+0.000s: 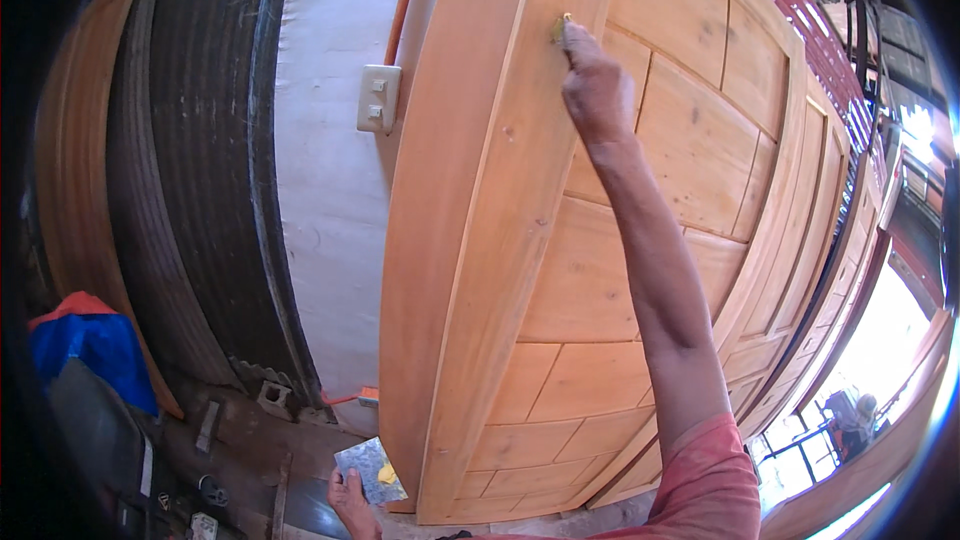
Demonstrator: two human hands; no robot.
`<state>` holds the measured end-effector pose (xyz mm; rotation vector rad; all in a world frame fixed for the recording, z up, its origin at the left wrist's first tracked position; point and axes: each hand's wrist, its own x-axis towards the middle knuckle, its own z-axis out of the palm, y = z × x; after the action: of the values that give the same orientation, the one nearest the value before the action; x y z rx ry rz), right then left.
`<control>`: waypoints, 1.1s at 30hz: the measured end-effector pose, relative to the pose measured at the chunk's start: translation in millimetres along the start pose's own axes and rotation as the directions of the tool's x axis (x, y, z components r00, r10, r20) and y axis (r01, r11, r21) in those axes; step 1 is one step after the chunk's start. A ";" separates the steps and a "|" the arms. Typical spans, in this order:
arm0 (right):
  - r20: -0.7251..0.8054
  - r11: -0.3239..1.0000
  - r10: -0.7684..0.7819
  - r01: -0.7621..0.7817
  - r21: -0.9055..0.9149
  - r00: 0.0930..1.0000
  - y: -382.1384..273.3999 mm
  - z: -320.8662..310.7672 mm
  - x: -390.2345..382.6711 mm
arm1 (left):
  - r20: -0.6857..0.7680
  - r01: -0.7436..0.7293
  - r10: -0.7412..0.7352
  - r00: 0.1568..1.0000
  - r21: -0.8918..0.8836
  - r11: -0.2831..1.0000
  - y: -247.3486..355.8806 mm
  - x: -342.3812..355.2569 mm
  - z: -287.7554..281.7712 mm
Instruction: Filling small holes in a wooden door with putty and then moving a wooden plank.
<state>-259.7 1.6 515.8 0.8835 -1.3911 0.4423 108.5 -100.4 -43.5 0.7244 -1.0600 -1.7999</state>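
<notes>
My right hand (598, 95) is raised against the upright stile near the top of the panelled wooden door (545, 270), fingers closed on a small tool (561, 31) with yellow on it, perhaps a scraper; the fingers partly hide it. Low at the bottom, beside the door's left edge, my left hand (354, 500) grips a square grey metal plate (361, 461) carrying a dab of yellow paste (387, 475). Small dark knots and marks dot the pale wood.
More doors (816, 210) lean along the right. Left are a white wall with a switch (378, 98), corrugated sheets (210, 170), a board (85, 140), blue and red items (90, 360) and a concrete block (274, 397). A person (855, 425) is far right.
</notes>
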 end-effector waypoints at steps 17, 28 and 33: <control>0.511 0.704 0.003 -0.365 0.609 0.859 -140.9 -134.9 -212.9 | 0.046 0.039 -0.040 0.998 0.020 0.999 -0.2 -1.5 9.0; 0.845 -0.342 0.515 -0.871 0.354 0.141 -158.2 -181.4 -358.6 | 0.102 0.016 -0.008 0.995 -0.076 0.997 38.7 -23.6 90.0; 0.862 -0.371 0.506 -0.892 0.260 0.041 -173.6 -198.8 -397.2 | 0.214 0.030 -0.019 0.977 -0.049 0.998 47.8 -38.5 116.7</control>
<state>-68.9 132.1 98.7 0.5367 -2.0571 2.5693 49.5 -34.5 54.4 0.5229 -1.1428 -1.9518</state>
